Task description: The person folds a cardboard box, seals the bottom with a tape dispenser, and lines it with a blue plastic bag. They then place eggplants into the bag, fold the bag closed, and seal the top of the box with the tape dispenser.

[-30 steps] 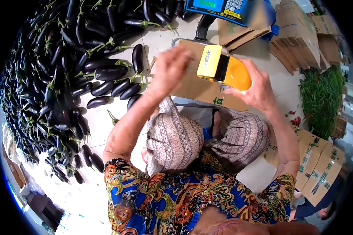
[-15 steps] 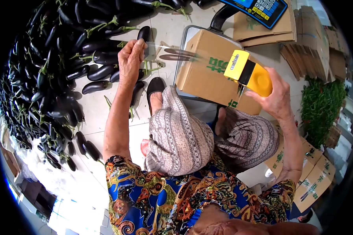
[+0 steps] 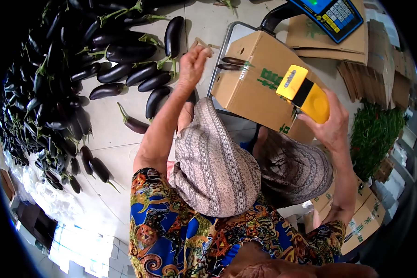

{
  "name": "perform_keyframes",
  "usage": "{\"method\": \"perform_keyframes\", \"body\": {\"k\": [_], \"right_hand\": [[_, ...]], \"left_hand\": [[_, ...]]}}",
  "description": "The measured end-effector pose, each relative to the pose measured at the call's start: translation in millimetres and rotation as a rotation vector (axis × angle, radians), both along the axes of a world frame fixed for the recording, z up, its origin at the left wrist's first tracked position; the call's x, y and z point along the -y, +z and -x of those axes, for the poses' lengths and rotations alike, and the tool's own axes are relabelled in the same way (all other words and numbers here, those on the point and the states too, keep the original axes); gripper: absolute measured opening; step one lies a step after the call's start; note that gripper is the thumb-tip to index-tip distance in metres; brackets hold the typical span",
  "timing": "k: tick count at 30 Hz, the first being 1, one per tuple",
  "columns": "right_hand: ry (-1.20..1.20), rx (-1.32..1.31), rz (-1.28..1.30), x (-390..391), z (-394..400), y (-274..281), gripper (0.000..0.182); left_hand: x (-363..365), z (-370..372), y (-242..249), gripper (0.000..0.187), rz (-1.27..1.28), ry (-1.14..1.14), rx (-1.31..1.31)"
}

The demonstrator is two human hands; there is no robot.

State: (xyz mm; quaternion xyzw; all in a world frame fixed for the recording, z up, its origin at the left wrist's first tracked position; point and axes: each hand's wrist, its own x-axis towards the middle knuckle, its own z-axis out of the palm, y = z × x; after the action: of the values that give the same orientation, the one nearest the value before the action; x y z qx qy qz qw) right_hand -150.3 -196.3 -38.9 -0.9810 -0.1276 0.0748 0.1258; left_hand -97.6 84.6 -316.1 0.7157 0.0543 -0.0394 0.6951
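A closed cardboard box (image 3: pixel 245 95) with green print and a picture of eggplants lies on a scale platform (image 3: pixel 236 31). My right hand (image 3: pixel 331 121) is wrapped round a yellow tape dispenser (image 3: pixel 316 103), held over the box's right part. To the left of the box my left hand (image 3: pixel 193 65) is closed, its fingertips pinched together near the box's left edge. Whatever may be between those fingertips is too small or too clear to make out. Clear tape on the box is hard to see.
Many eggplants (image 3: pixel 125 53) cover the floor on the left. The scale's display (image 3: pixel 331 16) stands at the top, beside stacked flat cardboard (image 3: pixel 329 44). Green peppers (image 3: pixel 373 139) lie at the right, and more printed cartons (image 3: pixel 363 215) sit at lower right.
My left hand has moved right, towards the box, and the stretch of clear tape from it no longer shows. The view has shifted a little; the dispenser stays over the box's right part.
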Motion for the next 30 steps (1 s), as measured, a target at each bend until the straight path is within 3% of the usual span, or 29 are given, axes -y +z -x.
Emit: {"method": "perform_keyframes", "body": {"k": [10, 15, 18, 19, 22, 23, 26, 27, 30], "right_hand": [[-0.066, -0.083, 0.004, -5.2, -2.9, -2.5, 0.066], [-0.046, -0.081, -0.005, -6.9, 0.8, 1.5, 0.065], [-0.029, -0.035, -0.008, -0.3, 1.5, -4.8, 0.066], [-0.025, -0.027, -0.005, 2.6, 4.1, -6.1, 0.066], [-0.010, -0.026, 0.009, 7.8, 4.8, -8.5, 0.068], [-0.013, -0.030, 0.000, 8.8, 4.6, -8.9, 0.068], [-0.023, -0.020, -0.031, 10.2, 5.5, -10.3, 0.069], [-0.016, -0.012, -0.042, 10.8, 5.6, -10.8, 0.069], [-0.024, 0.015, -0.090, 15.9, 11.1, -13.8, 0.069]], "left_hand": [[42.5, 7.8, -7.1, 0.019, -0.222, -0.164, 0.129], [32.6, 10.9, -34.7, 0.017, -0.577, -0.310, 0.289], [38.7, 7.5, -42.7, 0.020, -0.449, -0.059, 0.324], [36.1, -2.1, -25.3, 0.026, -0.319, -0.064, 0.057], [71.6, -14.9, -32.5, 0.031, -0.202, 0.112, 0.304], [69.0, -16.5, -37.6, 0.036, -0.118, 0.007, 0.262], [62.7, -23.6, -38.4, 0.035, -0.319, -0.080, 0.269], [62.5, -24.0, -36.6, 0.036, -0.369, -0.047, 0.276], [64.7, -30.9, -1.4, 0.035, -0.190, 0.046, 0.137]]}}
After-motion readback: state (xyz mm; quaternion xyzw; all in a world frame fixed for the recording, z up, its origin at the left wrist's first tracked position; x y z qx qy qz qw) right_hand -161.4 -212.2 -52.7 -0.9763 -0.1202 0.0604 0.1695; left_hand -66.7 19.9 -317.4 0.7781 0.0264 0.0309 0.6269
